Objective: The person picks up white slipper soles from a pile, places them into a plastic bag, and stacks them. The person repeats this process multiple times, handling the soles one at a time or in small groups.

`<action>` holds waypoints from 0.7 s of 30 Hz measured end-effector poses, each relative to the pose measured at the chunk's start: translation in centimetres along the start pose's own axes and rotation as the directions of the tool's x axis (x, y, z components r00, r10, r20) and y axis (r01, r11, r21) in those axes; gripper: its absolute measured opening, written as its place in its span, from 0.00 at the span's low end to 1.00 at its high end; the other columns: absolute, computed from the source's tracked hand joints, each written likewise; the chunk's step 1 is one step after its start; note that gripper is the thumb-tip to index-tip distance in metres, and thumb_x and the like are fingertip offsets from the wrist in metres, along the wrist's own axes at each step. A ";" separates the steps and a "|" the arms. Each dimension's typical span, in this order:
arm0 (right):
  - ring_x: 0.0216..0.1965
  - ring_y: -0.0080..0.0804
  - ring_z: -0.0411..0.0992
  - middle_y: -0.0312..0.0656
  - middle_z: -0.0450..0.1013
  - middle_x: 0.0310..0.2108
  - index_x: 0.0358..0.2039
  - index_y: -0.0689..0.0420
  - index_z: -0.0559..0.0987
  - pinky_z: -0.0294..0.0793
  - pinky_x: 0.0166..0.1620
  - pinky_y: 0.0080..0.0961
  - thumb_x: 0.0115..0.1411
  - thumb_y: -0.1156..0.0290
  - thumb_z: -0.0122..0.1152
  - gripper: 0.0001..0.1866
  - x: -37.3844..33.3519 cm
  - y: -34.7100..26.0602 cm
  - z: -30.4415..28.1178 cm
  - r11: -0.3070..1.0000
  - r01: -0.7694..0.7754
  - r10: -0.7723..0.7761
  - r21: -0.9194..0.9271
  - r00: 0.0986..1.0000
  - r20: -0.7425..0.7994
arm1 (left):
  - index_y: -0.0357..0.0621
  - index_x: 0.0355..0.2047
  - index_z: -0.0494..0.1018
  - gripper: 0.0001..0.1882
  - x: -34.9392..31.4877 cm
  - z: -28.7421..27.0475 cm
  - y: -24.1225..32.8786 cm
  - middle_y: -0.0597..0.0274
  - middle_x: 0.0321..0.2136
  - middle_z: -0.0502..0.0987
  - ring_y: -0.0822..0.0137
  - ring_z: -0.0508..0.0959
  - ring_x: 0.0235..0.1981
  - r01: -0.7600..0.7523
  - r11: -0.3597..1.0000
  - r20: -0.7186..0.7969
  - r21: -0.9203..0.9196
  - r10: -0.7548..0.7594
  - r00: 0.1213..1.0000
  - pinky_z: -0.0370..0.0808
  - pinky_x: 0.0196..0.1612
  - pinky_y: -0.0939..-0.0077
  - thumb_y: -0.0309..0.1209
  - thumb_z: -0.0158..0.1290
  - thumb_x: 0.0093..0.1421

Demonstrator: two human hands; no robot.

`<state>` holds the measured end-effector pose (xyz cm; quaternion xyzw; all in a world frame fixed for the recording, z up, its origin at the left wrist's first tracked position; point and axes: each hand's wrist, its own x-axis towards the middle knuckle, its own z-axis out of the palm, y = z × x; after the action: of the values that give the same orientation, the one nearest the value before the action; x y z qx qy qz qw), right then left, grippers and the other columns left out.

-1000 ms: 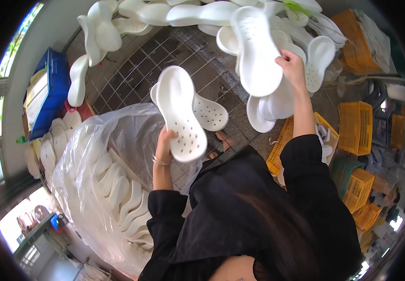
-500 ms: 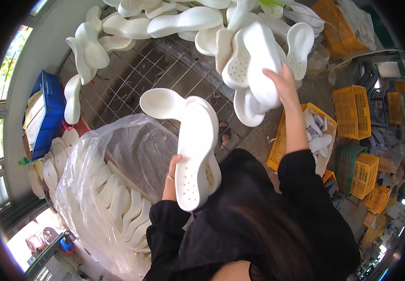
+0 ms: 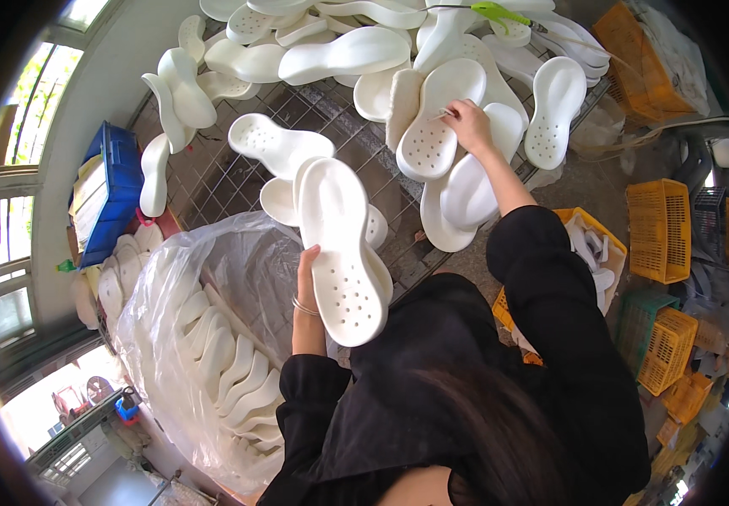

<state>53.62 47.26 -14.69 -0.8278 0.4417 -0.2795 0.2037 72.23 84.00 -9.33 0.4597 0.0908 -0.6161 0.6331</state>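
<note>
My left hand grips the edge of a white foam shoe sole, dotted with small holes at its near end. At least one more sole shows behind it, and another perforated sole extends beyond it to the upper left; whether this one is held, I cannot tell. My right hand reaches over another perforated sole on the wire mesh table, its fingers pinched together at the sole's edge. A tiny pale bit shows at the fingertips, too small to name. A smooth sole lies beneath my right wrist.
More white soles are heaped along the far side of the mesh table. A green-handled tool lies among them. A clear plastic bag packed with soles stands at left, near a blue crate. Yellow crates stand at right.
My right hand no longer holds the large smooth sole and now pinches at the perforated one it covered. My left hand's soles have risen and tilted; a perforated sole now shows at upper left.
</note>
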 end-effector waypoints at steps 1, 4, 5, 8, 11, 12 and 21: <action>0.30 0.35 0.73 0.41 0.73 0.28 0.34 0.58 0.78 0.73 0.36 0.31 0.55 0.66 0.65 0.10 0.2 -0.1 -0.9 0.991 -0.044 0.037 0.124 0.997 0.062 | 0.31 0.50 0.67 0.31 0.0 0.6 0.1 0.51 0.37 0.77 0.60 0.79 0.36 0.020 0.996 -0.053 0.085 -0.016 0.998 0.78 0.39 0.69 0.46 0.50 0.55; 0.29 0.26 0.72 0.38 0.75 0.30 0.35 0.59 0.77 0.71 0.35 0.23 0.57 0.70 0.65 0.09 -0.8 -1.7 -4.5 0.899 -0.196 0.170 0.392 0.980 0.099 | 0.31 0.50 0.67 0.30 -0.1 1.4 0.7 0.50 0.38 0.77 0.59 0.79 0.36 -0.054 0.984 -0.069 0.167 0.066 0.995 0.77 0.39 0.69 0.44 0.49 0.55; 0.30 0.26 0.72 0.38 0.75 0.31 0.36 0.59 0.77 0.71 0.36 0.23 0.57 0.70 0.65 0.10 -1.6 -2.6 -5.7 0.804 -0.131 0.086 0.579 0.991 0.105 | 0.31 0.50 0.67 0.29 -0.3 1.3 0.9 0.50 0.39 0.77 0.59 0.79 0.36 -0.078 0.979 -0.069 0.189 0.092 0.993 0.77 0.39 0.69 0.43 0.48 0.55; 0.34 0.26 0.72 0.38 0.75 0.35 0.42 0.59 0.76 0.72 0.39 0.24 0.55 0.69 0.66 0.15 -4.4 -4.7 -7.2 0.641 -0.141 -0.083 0.755 0.965 0.250 | 0.30 0.49 0.67 0.29 -1.0 1.0 2.2 0.48 0.37 0.77 0.57 0.79 0.34 -0.156 0.964 -0.114 0.215 0.183 0.976 0.78 0.39 0.67 0.44 0.45 0.55; 0.42 0.40 0.73 0.50 0.74 0.41 0.47 0.60 0.75 0.72 0.45 0.33 0.53 0.63 0.67 0.23 -5.6 -5.6 -5.9 0.889 -0.251 0.087 0.383 0.914 0.397 | 0.30 0.49 0.67 0.31 -1.9 1.7 3.2 0.47 0.37 0.76 0.56 0.79 0.34 -0.244 0.953 -0.118 0.178 0.267 0.957 0.78 0.39 0.65 0.45 0.45 0.53; 0.43 0.44 0.73 0.53 0.74 0.42 0.46 0.61 0.75 0.72 0.46 0.35 0.53 0.61 0.67 0.24 -5.4 -5.8 -5.2 0.923 -0.291 0.187 0.252 0.911 0.369 | 0.30 0.49 0.67 0.31 -2.2 2.4 3.4 0.48 0.37 0.76 0.56 0.79 0.35 -0.284 0.947 -0.114 0.148 0.302 0.947 0.78 0.39 0.65 0.45 0.45 0.53; 0.38 0.51 0.73 0.56 0.67 0.44 0.54 0.62 0.69 0.74 0.43 0.40 0.56 0.64 0.60 0.27 -10.4 -12.6 -7.3 0.987 -0.045 -0.008 0.154 0.944 0.328 | 0.36 0.63 0.55 0.49 -3.7 7.7 1.5 0.41 0.51 0.70 0.45 0.72 0.52 -0.379 0.890 0.167 -0.254 0.427 0.889 0.67 0.57 0.56 0.47 0.53 0.41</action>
<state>52.05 62.01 -4.70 -0.8396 0.3858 -0.1703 0.3423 69.16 80.94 -1.78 0.3269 -0.0112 -0.5036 0.7996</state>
